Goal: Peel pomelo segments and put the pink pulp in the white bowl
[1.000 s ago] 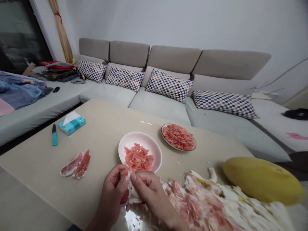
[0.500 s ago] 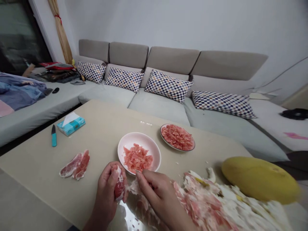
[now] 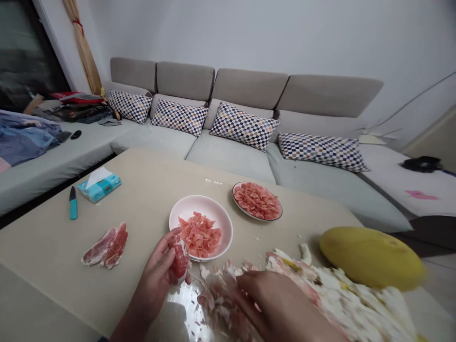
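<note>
In my left hand (image 3: pixel 156 270) is a pomelo segment (image 3: pixel 180 261), its red flesh bared with white membrane at the edges. My fingers wrap round it beside the near left rim of a white bowl (image 3: pixel 228 237). Peeled pomelo pieces (image 3: pixel 201 232) lie in that bowl. Over the heap of pale membrane scraps (image 3: pixel 224 285) is my right hand (image 3: pixel 274 299), fingers bent downward and smeared by motion. Whether they hold a scrap is hidden. Two unpeeled pomelo segments (image 3: pixel 109 244) rest on the table at the left.
A dark-rimmed plate (image 3: pixel 258 202) piled with pomelo flesh stands behind the bowl. At the right, a whole yellow pomelo (image 3: pixel 370 256) lies beside white peel (image 3: pixel 359 299). A turquoise-handled knife (image 3: pixel 73 206) and a tissue pack (image 3: pixel 99 185) lie at the left. A sofa (image 3: pixel 228 152) borders the table.
My right hand has moved right and away from the segment, over the scraps. My left hand keeps the segment near the bowl. The whole view has shifted slightly.
</note>
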The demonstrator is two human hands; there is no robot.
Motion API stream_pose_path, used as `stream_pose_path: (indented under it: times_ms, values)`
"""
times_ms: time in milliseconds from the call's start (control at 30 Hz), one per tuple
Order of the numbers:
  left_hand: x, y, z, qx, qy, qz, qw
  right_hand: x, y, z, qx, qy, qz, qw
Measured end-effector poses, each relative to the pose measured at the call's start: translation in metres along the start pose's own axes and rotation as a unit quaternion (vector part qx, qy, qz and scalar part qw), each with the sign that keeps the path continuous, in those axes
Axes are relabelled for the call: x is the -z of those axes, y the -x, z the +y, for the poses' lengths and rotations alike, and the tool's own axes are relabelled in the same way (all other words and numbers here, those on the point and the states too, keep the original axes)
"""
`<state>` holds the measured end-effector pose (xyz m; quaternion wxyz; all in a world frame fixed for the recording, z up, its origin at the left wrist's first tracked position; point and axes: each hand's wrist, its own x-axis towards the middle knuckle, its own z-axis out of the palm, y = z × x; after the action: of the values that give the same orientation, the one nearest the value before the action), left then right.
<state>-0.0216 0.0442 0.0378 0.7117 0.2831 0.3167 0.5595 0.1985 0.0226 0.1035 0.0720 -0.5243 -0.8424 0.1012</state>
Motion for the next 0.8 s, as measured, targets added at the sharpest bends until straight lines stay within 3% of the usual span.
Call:
stream_pose_path:
  times_ms: [133, 267, 500, 667, 800]
  values:
    - [0.003, -0.002, -0.003, -0.042, -0.029, -0.026, 0.998, -0.004, -0.001, -0.018, -0.003, -0.028, 0.026, 0.999]
    - [0.002, -0.006, -0.002, -0.043, -0.088, 0.003, 0.995, -0.006, -0.007, -0.024, -0.013, -0.012, 0.044, 0.999]
    - [-0.009, -0.012, 0.006, -0.071, -0.161, 0.033, 0.984, -0.008, -0.006, -0.027, 0.016, -0.008, -0.01, 1.0]
    - [-0.023, -0.016, 0.009, -0.074, -0.241, 0.026, 0.967, 0.001, -0.001, -0.026, -0.033, -0.029, 0.054, 0.998]
    - [-0.034, -0.02, 0.011, -0.078, -0.29, -0.011, 0.954, 0.017, -0.001, -0.019, -0.047, -0.131, 0.149, 0.979]
